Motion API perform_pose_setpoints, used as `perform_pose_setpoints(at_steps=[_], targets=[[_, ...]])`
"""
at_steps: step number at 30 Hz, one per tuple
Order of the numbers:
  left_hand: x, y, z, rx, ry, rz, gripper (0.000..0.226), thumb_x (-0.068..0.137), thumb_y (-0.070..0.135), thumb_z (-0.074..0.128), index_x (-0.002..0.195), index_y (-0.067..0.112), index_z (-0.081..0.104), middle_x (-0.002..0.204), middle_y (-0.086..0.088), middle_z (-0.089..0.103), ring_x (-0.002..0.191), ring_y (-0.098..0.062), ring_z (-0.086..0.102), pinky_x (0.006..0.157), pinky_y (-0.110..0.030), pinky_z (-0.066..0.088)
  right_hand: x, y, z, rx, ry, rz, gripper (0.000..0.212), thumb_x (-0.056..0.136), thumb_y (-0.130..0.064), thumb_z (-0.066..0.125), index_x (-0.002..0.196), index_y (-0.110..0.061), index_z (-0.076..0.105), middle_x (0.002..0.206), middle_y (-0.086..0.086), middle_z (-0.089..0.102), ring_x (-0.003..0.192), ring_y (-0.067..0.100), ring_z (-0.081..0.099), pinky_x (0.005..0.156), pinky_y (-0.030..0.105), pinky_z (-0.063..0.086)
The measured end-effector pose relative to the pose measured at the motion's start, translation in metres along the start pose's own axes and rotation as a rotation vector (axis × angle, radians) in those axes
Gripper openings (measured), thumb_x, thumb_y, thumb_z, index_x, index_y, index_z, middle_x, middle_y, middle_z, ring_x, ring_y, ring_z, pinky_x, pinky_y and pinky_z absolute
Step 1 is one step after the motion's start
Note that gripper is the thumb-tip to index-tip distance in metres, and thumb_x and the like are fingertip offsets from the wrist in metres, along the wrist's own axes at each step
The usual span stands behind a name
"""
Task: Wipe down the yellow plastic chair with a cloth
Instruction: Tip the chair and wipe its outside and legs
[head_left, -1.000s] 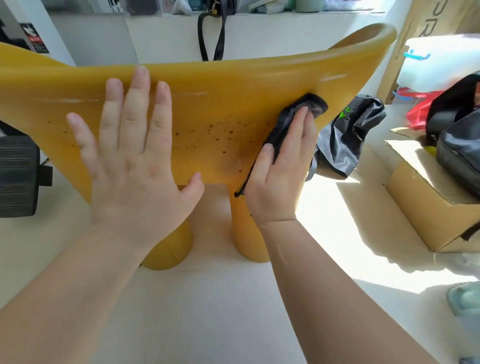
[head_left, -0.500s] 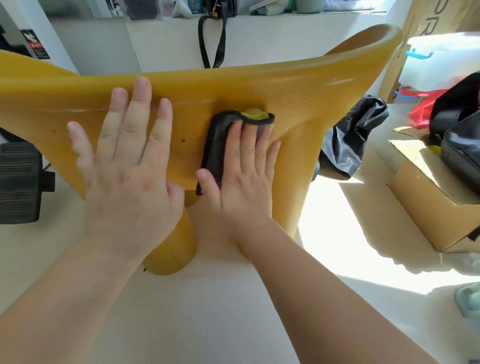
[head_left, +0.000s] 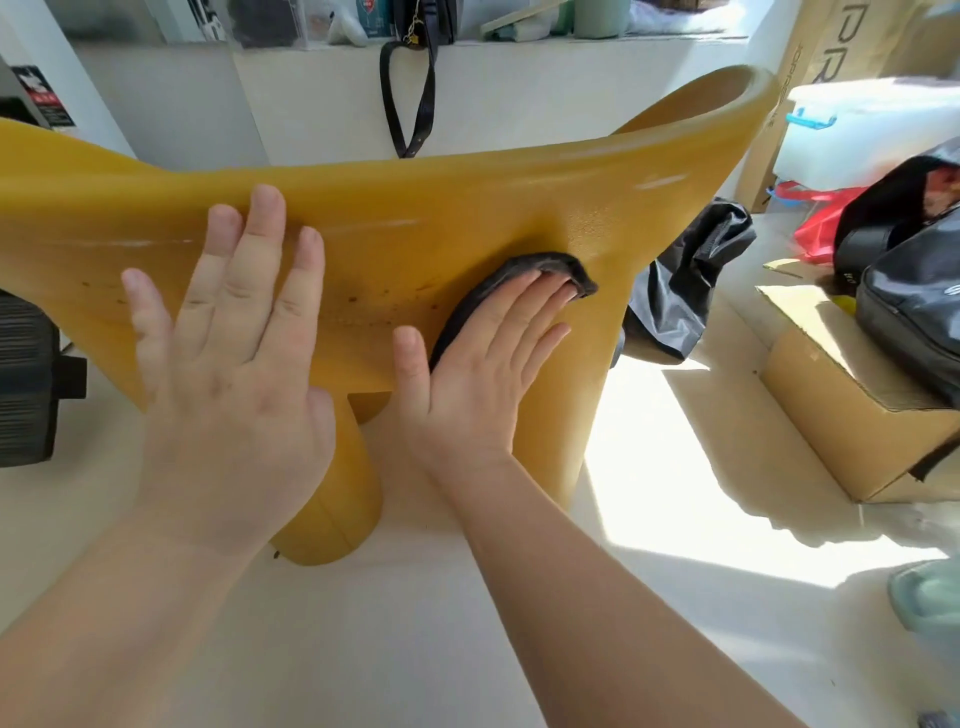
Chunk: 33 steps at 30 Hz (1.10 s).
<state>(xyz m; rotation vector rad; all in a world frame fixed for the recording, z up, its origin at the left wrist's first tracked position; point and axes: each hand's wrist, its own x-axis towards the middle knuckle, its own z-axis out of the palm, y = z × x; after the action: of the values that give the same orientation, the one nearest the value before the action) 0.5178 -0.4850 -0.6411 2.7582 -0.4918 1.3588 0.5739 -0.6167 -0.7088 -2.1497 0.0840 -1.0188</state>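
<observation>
The yellow plastic chair fills the middle of the head view, its curved back facing me, with small dark specks across the lower part. My left hand lies flat on the chair's back at the left, fingers spread, holding nothing. My right hand presses a dark cloth flat against the chair right of centre. The cloth sticks out beyond my fingertips and along my thumb side. Two thick yellow legs reach the floor below my hands.
A black bag lies behind the chair at the right. A cardboard box with dark bags on it stands further right, and a black strap hangs from the ledge behind. A dark device sits at the left edge.
My right hand slid the cloth left toward the centre, then back right and slightly down to its present spot. My left hand stayed flat on the chair.
</observation>
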Motion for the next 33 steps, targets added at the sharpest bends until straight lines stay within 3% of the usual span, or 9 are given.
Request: perform_pose_setpoints(at_steps=[4,8,10,14,16,22,27,31,33], targets=[[0.0,0.008,-0.001,-0.006,0.003,-0.039,0.087,0.077,-0.01,0.06,0.157,0.005,0.028,0.166,-0.018,0.019,0.154,-0.035,0.016,0.118,-0.068,0.009,0.015,0.014,-0.008,0.062,0.035,0.091,0.1,0.093,-0.078,0.002,0.153,-0.001,-0.02,0.165,0.018,-0.022,0.154,0.032,-0.025,0.124,0.054,-0.014],[0.008,0.011,-0.011,0.034,-0.011,-0.026,0.083,0.075,0.0,0.055,0.155,0.005,0.033,0.159,-0.025,0.031,0.147,-0.043,0.027,0.114,-0.069,0.019,0.072,0.028,-0.037,0.218,0.199,0.282,0.103,0.092,-0.077,0.011,0.159,-0.003,-0.011,0.17,0.014,-0.013,0.157,0.025,-0.017,0.124,0.054,-0.012],[0.018,0.021,-0.015,0.03,0.0,-0.042,0.085,0.072,0.0,0.06,0.154,0.006,0.036,0.156,-0.025,0.035,0.145,-0.043,0.027,0.118,-0.065,0.016,0.087,0.032,-0.044,0.223,0.235,0.312,0.101,0.092,-0.074,0.013,0.16,-0.002,-0.009,0.171,0.014,-0.009,0.157,0.025,-0.014,0.123,0.055,-0.012],[0.049,0.055,-0.011,-0.037,-0.02,0.039,0.082,0.077,-0.003,0.056,0.155,0.007,0.033,0.16,-0.017,0.032,0.151,-0.036,0.025,0.121,-0.062,0.01,0.062,0.01,-0.035,0.133,0.205,0.079,0.101,0.096,-0.072,0.005,0.157,0.008,-0.003,0.167,0.024,-0.007,0.157,0.036,-0.011,0.125,0.056,-0.007],[0.064,0.065,-0.009,-0.049,-0.065,0.081,0.077,0.081,0.002,0.049,0.156,0.008,0.031,0.16,-0.013,0.035,0.149,-0.035,0.029,0.121,-0.061,0.012,0.049,0.008,-0.03,0.129,0.167,0.008,0.097,0.097,-0.07,0.005,0.157,0.007,-0.004,0.167,0.02,-0.01,0.157,0.035,-0.012,0.125,0.058,-0.006],[0.085,0.069,-0.017,-0.085,-0.142,0.098,0.072,0.072,0.0,0.05,0.144,0.006,0.053,0.14,-0.011,0.056,0.125,-0.04,0.051,0.107,-0.064,0.036,0.116,0.064,-0.063,0.436,0.203,0.352,0.1,0.091,-0.081,0.006,0.163,-0.012,-0.005,0.172,0.001,-0.004,0.158,0.013,-0.007,0.125,0.055,-0.009],[0.087,0.073,-0.014,-0.146,-0.096,0.05,0.065,0.073,-0.002,0.048,0.138,0.003,0.06,0.136,-0.013,0.061,0.119,-0.042,0.056,0.1,-0.06,0.043,0.08,0.026,-0.059,0.375,0.163,0.103,0.102,0.093,-0.078,0.005,0.161,-0.002,-0.004,0.17,0.013,-0.01,0.158,0.024,-0.013,0.126,0.055,-0.005],[0.089,0.074,-0.013,-0.174,-0.071,0.036,0.059,0.076,0.0,0.047,0.133,0.002,0.063,0.131,-0.016,0.063,0.116,-0.043,0.056,0.097,-0.061,0.045,0.052,0.017,-0.05,0.294,0.054,-0.079,0.097,0.094,-0.076,0.004,0.158,-0.004,-0.009,0.166,0.008,-0.016,0.157,0.03,-0.016,0.125,0.055,-0.009],[0.09,0.076,-0.015,-0.167,-0.066,0.012,0.058,0.077,-0.001,0.048,0.132,0.004,0.064,0.129,-0.015,0.064,0.117,-0.041,0.055,0.1,-0.06,0.043,0.063,0.038,-0.054,0.298,0.071,-0.069,0.093,0.096,-0.074,0.007,0.16,-0.007,-0.006,0.167,0.006,-0.014,0.157,0.028,-0.015,0.126,0.055,-0.007]])
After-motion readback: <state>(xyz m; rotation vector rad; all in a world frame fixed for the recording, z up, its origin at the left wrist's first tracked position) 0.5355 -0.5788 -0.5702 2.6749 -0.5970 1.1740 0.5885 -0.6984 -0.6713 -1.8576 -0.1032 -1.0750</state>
